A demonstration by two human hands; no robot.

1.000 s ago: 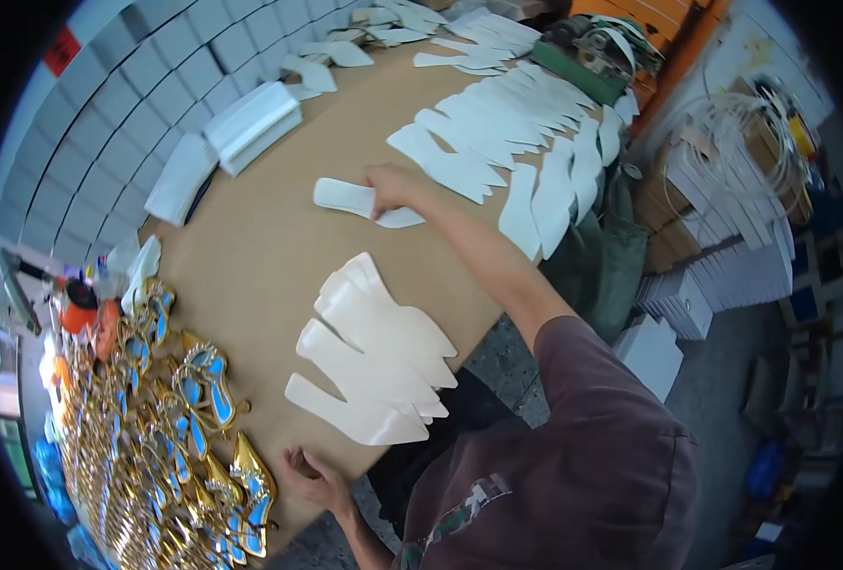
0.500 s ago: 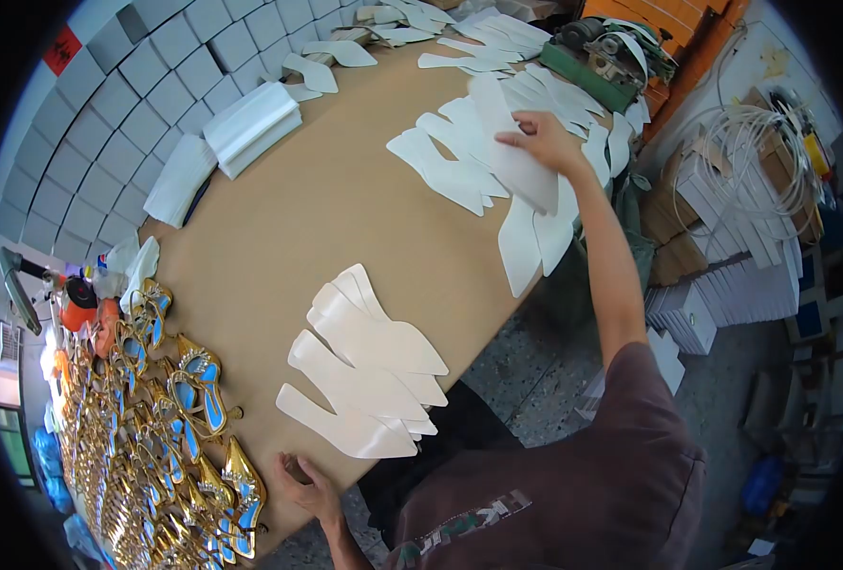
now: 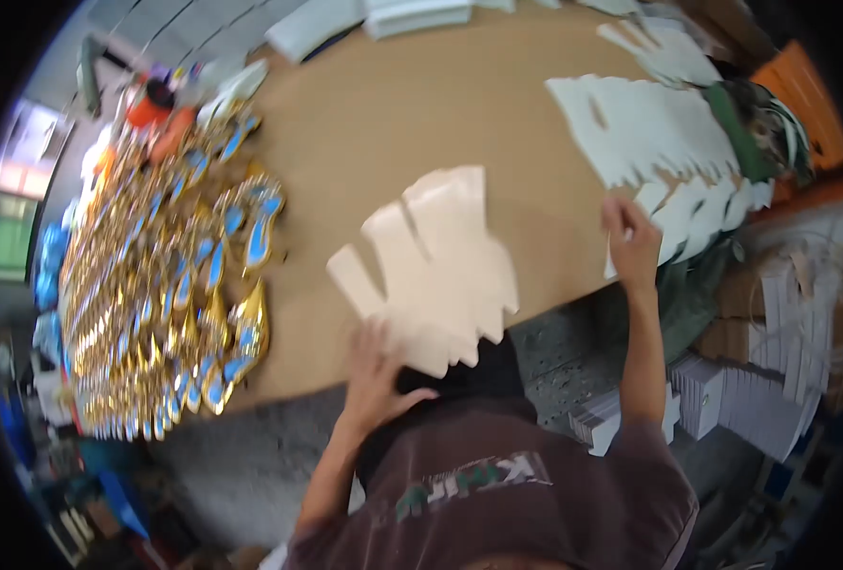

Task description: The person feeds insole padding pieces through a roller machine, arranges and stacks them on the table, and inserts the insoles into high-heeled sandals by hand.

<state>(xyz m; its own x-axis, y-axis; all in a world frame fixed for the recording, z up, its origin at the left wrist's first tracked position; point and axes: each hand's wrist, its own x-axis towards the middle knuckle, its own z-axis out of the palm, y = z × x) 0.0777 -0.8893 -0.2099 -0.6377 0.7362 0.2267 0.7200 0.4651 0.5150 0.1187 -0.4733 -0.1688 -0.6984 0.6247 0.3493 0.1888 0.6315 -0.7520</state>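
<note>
A fanned stack of cream insole-shaped pieces [image 3: 450, 256] lies near the table's front edge. At its lower left corner is my left hand [image 3: 376, 375], its thumb stretched out and its blurred fingers spread at the pieces. Farther right, my right hand [image 3: 635, 247] has curled fingers beside the front of a row of white insole-shaped pieces [image 3: 697, 218]. What those fingers hold, if anything, cannot be made out. Beyond that row is a wider spread of overlapping white pieces [image 3: 644, 123].
Many gold heeled shoes with blue insoles [image 3: 184, 285] crowd the table's left side. White paper-like stacks [image 3: 416, 17] lie along the far edge. A green machine [image 3: 749, 128] stands at the right end. White boxes [image 3: 701, 394] are stacked below the table.
The view has turned and shifted. My right hand has come back toward the front edge, and the pale rectangular slab it held no longer shows plainly. My left hand has reached the cream stack.
</note>
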